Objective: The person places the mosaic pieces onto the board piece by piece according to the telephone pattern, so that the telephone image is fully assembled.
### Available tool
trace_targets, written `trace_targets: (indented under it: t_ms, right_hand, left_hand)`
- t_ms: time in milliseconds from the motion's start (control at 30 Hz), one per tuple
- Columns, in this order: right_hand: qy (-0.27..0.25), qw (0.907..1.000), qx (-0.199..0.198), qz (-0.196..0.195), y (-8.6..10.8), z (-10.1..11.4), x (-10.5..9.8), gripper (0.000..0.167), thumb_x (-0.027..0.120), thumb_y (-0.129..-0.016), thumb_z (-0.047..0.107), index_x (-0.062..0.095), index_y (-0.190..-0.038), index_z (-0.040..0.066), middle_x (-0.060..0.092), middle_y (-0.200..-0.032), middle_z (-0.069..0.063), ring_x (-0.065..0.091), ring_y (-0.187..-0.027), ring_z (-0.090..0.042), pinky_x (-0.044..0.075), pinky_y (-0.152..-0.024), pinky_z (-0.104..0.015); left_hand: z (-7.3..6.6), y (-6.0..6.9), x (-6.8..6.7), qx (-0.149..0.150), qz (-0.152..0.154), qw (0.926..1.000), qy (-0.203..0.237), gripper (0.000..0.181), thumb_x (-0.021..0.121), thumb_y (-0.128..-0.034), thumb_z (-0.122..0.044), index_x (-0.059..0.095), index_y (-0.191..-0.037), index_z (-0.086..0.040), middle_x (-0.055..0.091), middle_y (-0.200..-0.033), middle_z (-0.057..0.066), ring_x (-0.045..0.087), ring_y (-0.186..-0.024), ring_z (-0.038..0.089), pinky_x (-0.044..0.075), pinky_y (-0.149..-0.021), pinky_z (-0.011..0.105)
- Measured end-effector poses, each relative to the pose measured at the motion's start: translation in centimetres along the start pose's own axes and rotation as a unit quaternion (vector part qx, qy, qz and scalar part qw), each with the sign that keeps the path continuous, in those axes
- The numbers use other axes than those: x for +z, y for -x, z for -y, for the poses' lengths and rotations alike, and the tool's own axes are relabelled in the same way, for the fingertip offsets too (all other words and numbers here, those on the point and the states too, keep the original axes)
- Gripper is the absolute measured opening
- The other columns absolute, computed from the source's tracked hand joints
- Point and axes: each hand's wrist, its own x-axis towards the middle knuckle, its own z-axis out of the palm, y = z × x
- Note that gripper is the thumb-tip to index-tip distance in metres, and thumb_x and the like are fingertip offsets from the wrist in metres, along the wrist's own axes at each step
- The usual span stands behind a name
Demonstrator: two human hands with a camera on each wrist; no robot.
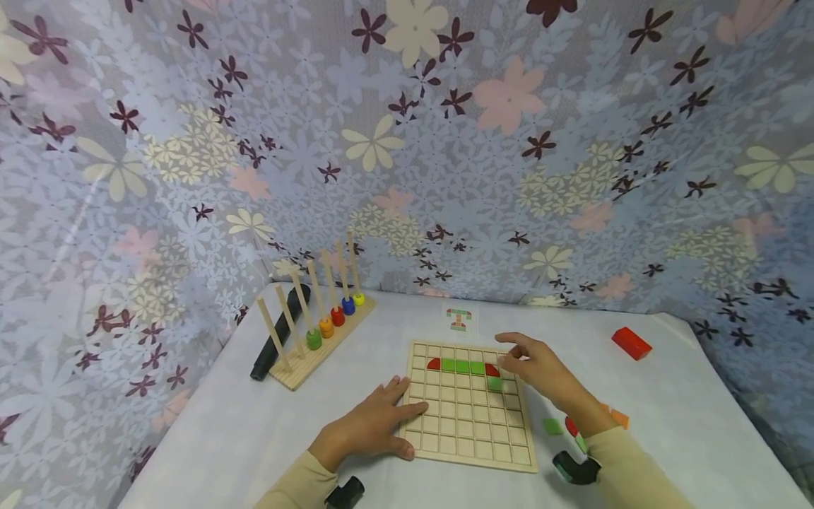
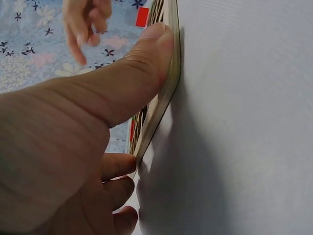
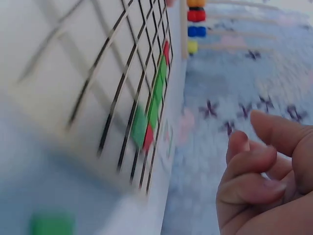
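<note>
I have a white table [image 1: 222, 438] before me, carrying the grid board [image 1: 448, 410]. To the board's left stands a peg rack [image 1: 331, 341], with a black tube [image 1: 294, 307] along its far side. A card [image 1: 459, 319] lies just beyond the board, a red block [image 1: 632, 343] well off to the right. Near my right sleeve [image 1: 636, 466] lie a green tile [image 1: 552, 426], a red piece [image 1: 571, 426], another green piece [image 1: 581, 444] and an orange piece [image 1: 618, 418], partly hidden.

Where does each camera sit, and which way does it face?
Head: worn on the head, facing forward and down at the board; left hand, right hand and sleeves show.
Left wrist: worn there, facing the board's edge; both hands show.
Right wrist: worn there, facing across the board; right hand shows.
Head and right-wrist views share the green tiles and peg rack.
</note>
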Motion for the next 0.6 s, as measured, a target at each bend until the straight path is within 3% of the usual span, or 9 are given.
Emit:
trace_targets:
  t_ms: [133, 300, 500, 600]
  right_hand:
    - [-0.04, 0.9983, 0.034, -0.024, 3.5, -2.0, -2.8, 0.057, 0.068, -0.099, 0.036, 0.051, -0.146, 0.008, 0.055, -0.103, -0.014, 0.043, -0.06, -0.016, 0.039, -0.05, -0.031]
    - [-0.108, 0.9895, 0.067, -0.069, 7.3, -3.9, -5.6, 0.054, 0.065, -0.101, 0.035, 0.05, -0.145, 0.009, 0.056, -0.103, -0.009, 0.041, -0.056, -0.016, 0.035, -0.045, -0.033]
    - [-0.229, 0.9605, 0.093, -0.127, 9.8, -6.5, -8.6, 0.024, 0.064, -0.102, 0.025, 0.062, -0.123, 0.038, 0.06, -0.098, 0.01, 0.049, -0.068, -0.014, 0.037, -0.052, -0.03]
    - [-0.275, 0.9486, 0.092, -0.127, 10.5, -7.8, -9.5, 0.026, 0.062, -0.103, 0.018, 0.064, -0.118, 0.04, 0.065, -0.103, 0.016, 0.051, -0.07, -0.012, 0.039, -0.054, -0.027]
  left_hand:
    - [0.0, -0.1, 0.0, -0.004, 0.004, 1.0, -0.002, 0.084, 0.078, -0.0776, -0.053, 0.047, -0.154, -0.034, 0.018, -0.169, 0.015, 0.015, -0.157, 0.034, 0.021, -0.125, 0.051]
    - [0.0, -0.1, 0.2, -0.004, 0.007, 1.0, -0.005, 0.085, 0.078, -0.0774, -0.054, 0.047, -0.154, -0.035, 0.018, -0.169, 0.015, 0.015, -0.157, 0.033, 0.021, -0.125, 0.051]
    - [0.1, -0.1, 0.1, 0.004, 0.002, 1.0, -0.002, 0.085, 0.078, -0.0774, -0.053, 0.047, -0.154, -0.032, 0.018, -0.169, 0.016, 0.015, -0.157, 0.035, 0.02, -0.125, 0.051]
    - [0.2, -0.1, 0.1, 0.004, 0.0, 1.0, -0.004, 0.085, 0.078, -0.0776, -0.053, 0.047, -0.154, -0.032, 0.018, -0.169, 0.017, 0.015, -0.157, 0.035, 0.02, -0.125, 0.052]
